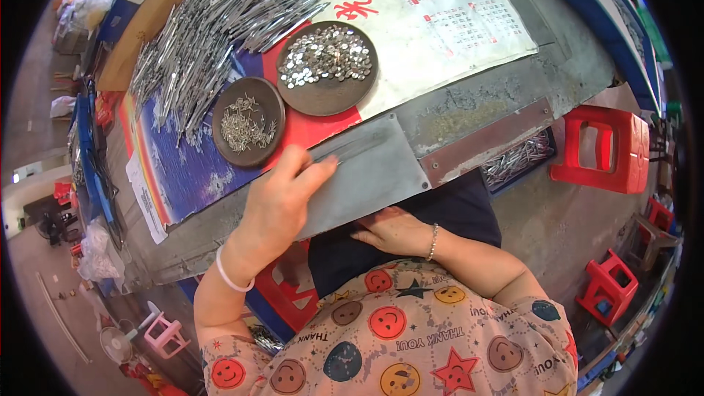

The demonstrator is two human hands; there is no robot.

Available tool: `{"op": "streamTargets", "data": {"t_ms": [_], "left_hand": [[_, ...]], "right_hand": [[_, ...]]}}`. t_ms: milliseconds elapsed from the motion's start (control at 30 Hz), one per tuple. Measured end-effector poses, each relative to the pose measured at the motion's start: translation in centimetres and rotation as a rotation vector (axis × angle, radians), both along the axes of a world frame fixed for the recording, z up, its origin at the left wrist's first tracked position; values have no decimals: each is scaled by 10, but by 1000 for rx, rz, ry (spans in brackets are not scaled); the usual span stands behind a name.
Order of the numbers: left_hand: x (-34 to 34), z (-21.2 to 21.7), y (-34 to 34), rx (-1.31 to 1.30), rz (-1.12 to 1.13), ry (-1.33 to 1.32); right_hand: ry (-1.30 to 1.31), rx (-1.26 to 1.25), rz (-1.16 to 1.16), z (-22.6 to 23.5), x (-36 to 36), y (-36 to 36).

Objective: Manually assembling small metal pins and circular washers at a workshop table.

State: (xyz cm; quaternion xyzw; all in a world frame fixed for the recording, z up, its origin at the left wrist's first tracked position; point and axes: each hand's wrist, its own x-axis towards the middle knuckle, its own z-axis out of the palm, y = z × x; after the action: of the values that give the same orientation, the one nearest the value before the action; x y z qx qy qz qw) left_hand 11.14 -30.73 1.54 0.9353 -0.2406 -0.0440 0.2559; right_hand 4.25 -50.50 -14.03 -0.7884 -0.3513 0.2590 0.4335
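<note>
Metal plate on the worktop lies under the left hand, fingers flat not clamped, right hand loose below, small pieces next.

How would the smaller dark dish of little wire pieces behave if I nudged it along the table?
The smaller dark dish looks shallow and flat-bottomed, so it would probably slide rather than tip. It rests on a glossy printed sheet, so it may slip easily. The loose wire pieces inside are likely light and could shift or spill over the low rim.
</note>
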Motion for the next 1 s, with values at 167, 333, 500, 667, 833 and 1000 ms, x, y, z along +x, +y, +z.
{"op": "streamTargets", "data": {"t_ms": [167, 333, 500, 667, 833, 1000], "left_hand": [[-7, 5, 6, -2, 71, 58], [15, 9, -43, 9, -7, 3], [25, 2, -45, -9, -70, 24], [6, -2, -19, 22, -14, 17], [-46, -1, -11, -491, 315, 353], [-98, -2, -32, -1349, 526, 632]], "right_hand": [[12, -45, 20, 6, 1, -6], [117, -101, 98, 29, 10, -7], [108, -138, 90, 26, 7, -5], [88, -183, 38, 33, 11, -7], [189, 99, 106, 68, 11, -21], [195, 431, -142, 127, 14, -27]]}}
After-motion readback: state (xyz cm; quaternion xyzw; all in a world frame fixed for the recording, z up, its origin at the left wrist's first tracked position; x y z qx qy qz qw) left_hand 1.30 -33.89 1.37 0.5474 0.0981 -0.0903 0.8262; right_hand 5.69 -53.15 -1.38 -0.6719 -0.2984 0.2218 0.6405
